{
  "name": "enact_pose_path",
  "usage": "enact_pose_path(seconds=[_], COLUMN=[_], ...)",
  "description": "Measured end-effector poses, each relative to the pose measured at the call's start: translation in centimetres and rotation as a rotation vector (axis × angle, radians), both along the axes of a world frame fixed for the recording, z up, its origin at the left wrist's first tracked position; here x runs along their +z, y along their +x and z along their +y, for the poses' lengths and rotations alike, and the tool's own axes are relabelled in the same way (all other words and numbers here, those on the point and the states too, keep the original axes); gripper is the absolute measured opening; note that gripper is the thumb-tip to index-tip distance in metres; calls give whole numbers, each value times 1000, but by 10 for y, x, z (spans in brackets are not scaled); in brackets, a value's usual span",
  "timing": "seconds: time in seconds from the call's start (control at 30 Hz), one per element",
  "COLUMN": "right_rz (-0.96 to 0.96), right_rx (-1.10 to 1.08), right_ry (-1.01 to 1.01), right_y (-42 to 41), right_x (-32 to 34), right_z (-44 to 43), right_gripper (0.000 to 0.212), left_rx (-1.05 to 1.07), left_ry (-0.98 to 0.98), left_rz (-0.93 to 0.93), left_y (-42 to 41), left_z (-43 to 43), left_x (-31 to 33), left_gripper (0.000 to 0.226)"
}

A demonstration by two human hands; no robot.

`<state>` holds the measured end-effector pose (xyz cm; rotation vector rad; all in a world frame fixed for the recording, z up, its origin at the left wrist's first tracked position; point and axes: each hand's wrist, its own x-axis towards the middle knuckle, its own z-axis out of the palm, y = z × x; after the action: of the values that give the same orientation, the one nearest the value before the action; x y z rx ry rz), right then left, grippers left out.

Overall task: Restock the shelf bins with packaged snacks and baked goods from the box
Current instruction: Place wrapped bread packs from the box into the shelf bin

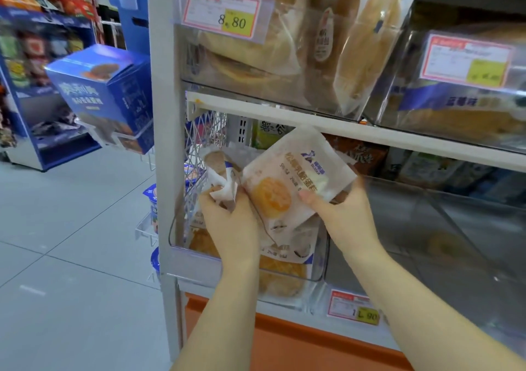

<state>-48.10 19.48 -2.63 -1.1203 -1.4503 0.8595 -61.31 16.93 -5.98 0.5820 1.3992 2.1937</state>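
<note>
1. The left hand (pixel 227 219) is gripping a wrapped bun (pixel 219 177) by its crumpled end, over the left edge of the clear bin (pixel 182 245).
2. The right hand (pixel 344 214) is pinching a tilted white cake packet (pixel 287 182) over the bin's middle, with the thumb on its front.
3. The step in hand, I judge, is putting both onto the packets (pixel 281 273) lying inside.
4. The next move is calling for care: lowering them flat, then releasing.

A shop: price tags (pixel 222 14) on stocked clear shelf bins (pixel 318 268).
</note>
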Motion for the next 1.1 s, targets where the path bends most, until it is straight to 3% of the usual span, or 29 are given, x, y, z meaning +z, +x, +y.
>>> enact_pose_path(seconds=[0.27,0.33,0.43,0.57,0.63,0.8,1.03,1.1], right_rz=[264,244,-81,-866,-1096,-1194,-1177,-1225], right_rx=[-253,-268,-221,-234,-209,-128,-43,51], right_ry=[-29,-27,42,356,365,184,451,451], right_y=[-14,-17,-18,-15,-13,-9,0,-2], right_x=[12,16,7,-12,-6,15,20,18], right_z=[37,39,32,21,22,32,-1,-10], right_gripper=[79,86,98,61,59,57,57,69], left_rx=[-112,-123,-158,-196,-207,-153,-81,-45], left_ry=[29,23,30,35,23,41,30,21], left_rz=[-16,-1,22,78,88,77,130,95], left_y=[-17,-19,-21,-19,-20,-31,-47,-52], left_z=[-3,-3,-3,-4,-6,-17,-58,-66], left_x=[-2,-2,-3,-3,-3,0,12,13], left_gripper=[14,14,19,22,24,17,8,3])
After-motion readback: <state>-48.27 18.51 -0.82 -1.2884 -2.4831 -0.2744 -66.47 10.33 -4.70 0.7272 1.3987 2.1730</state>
